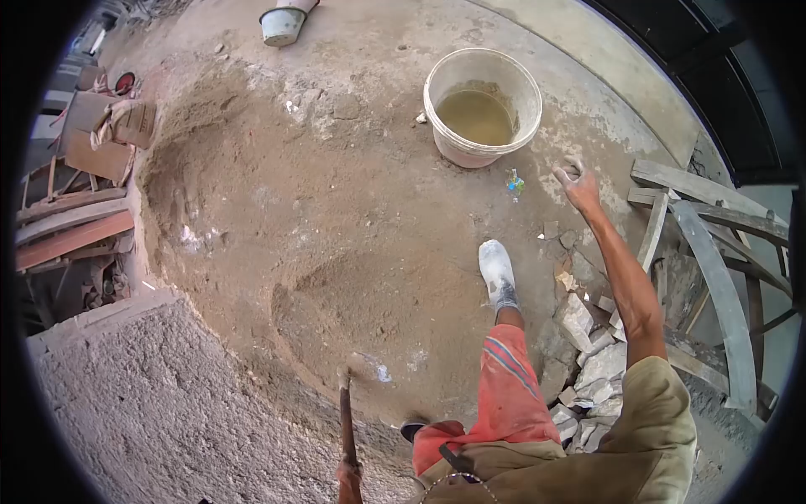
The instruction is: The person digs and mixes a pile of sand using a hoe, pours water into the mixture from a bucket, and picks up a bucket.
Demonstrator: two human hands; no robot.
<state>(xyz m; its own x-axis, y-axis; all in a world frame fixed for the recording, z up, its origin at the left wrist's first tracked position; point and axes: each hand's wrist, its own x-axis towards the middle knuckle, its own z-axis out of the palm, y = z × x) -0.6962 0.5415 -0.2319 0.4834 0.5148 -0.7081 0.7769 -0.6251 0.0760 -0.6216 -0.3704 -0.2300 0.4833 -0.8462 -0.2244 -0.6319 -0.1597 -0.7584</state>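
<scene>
My left hand [349,472] is wrapped around a long wooden tool handle [347,416] at the bottom of the view. The handle's far end meets the sandy mix; what kind of tool head it has cannot be seen. A wide, low heap of grey-brown sand or mortar mix [369,290] spreads before me. My right hand [578,183] is stretched out to the right, fingers loosely curled and apart, with nothing visible in it. Nearest to that hand is a large white bucket [437,139] holding murky water [474,118], and a small crumpled wrapper [515,185].
Broken rubble [592,361] lies right of my white-dusted boot [497,273]. Wooden planks and frames [714,252] are stacked at the right. Boards and scraps [75,218] lean at the left. A rough concrete surface [168,412] borders the lower left. A smaller bucket [282,27] lies far back.
</scene>
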